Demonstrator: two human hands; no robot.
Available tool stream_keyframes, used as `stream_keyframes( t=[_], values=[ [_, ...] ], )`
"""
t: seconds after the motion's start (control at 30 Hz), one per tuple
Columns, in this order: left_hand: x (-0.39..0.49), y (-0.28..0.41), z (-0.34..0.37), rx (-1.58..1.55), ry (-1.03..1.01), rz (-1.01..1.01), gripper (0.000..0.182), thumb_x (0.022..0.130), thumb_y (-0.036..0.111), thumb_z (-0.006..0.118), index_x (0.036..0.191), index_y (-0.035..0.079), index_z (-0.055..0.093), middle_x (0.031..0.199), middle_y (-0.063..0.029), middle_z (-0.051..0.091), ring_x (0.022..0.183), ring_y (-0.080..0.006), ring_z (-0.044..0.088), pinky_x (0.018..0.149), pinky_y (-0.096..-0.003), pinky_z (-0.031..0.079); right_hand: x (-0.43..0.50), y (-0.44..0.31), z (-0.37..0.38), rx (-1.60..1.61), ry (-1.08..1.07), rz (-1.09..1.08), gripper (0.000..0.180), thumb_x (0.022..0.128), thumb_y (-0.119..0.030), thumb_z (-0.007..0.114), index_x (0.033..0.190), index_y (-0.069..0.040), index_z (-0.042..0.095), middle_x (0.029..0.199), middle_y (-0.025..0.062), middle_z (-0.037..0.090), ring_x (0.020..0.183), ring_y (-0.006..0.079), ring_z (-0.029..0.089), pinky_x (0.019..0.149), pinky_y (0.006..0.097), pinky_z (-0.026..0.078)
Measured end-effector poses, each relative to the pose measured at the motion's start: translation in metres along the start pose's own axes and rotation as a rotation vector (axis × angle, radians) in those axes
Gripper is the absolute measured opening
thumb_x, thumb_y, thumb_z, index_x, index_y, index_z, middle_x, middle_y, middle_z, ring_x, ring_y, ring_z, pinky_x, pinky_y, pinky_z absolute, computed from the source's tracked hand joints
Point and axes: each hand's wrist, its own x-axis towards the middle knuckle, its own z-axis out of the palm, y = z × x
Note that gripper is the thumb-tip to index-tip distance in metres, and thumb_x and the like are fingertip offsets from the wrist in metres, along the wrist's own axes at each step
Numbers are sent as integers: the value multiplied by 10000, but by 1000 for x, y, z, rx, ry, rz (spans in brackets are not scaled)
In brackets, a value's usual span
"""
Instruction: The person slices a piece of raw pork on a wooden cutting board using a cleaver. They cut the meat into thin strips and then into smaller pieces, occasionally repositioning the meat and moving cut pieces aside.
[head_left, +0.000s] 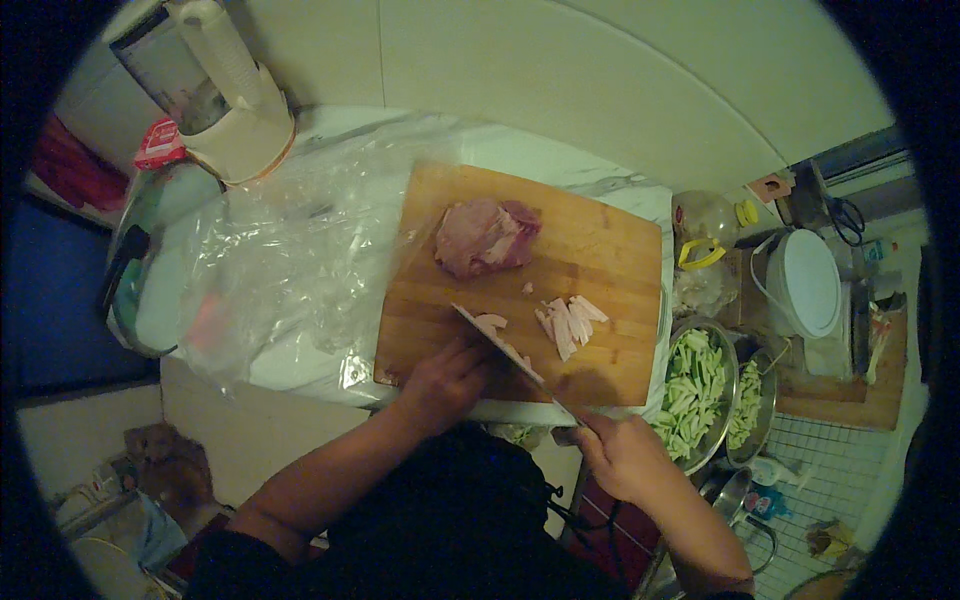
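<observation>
My right hand (619, 454) grips the handle of a kitchen knife (501, 345) at the near edge of a wooden cutting board (600, 247). The blade slants up and left across the board. Against its left side lies my left hand (444, 384), fingers bent and in shadow; whatever is under them is hidden. Thin pale slices of meat (491, 321) lie along the blade's right side. Farther right is a small pile of meat strips (568, 326). A large piece of raw meat (480, 236) rests on the far part of the board, with a small scrap (527, 288) nearby.
Clear plastic sheeting (300, 255) covers the marbled counter to the left, reaching the board. Behind it stands a blender-like appliance (240, 142); a glass lid (154, 300) lies at the left edge. Metal bowls of cut green vegetables (694, 397) (746, 405) and a white bucket (806, 285) stand right.
</observation>
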Motion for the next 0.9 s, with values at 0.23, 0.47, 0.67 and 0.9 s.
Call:
stream_keyframes(
  t=[0.23,0.47,0.67,0.9],
  values=[
    [1,0,5,-23,-6,36,219,705,98,597,909,44,658,1118,-163,630,1080,-366,584,864,-424,541,38,-14,20,22,232,-217,278,926,-259,509,1064,-47,627,807,244,640,791,459,609,748,529,491],
    [2,-3,2,25,77,55,209,711,110,591,899,50,662,1103,-137,638,1068,-361,594,834,-397,551,-9,4,30,40,116,1,236,903,-220,527,998,-38,644,745,244,625,759,464,603,717,533,491],
    [13,6,-12,-8,3,46,207,731,100,599,923,52,660,1052,-128,637,1002,-318,623,783,-392,555,-12,34,26,69,259,37,292,932,-295,503,941,-45,653,688,243,613,653,452,602,633,519,495],
    [12,12,-14,-153,229,-111,219,758,65,610,967,58,673,1035,-118,636,865,-258,647,698,-349,551,-24,20,7,89,285,-46,294,929,-304,514,1089,-101,654,712,238,629,646,447,609,629,537,497]
  ],
)
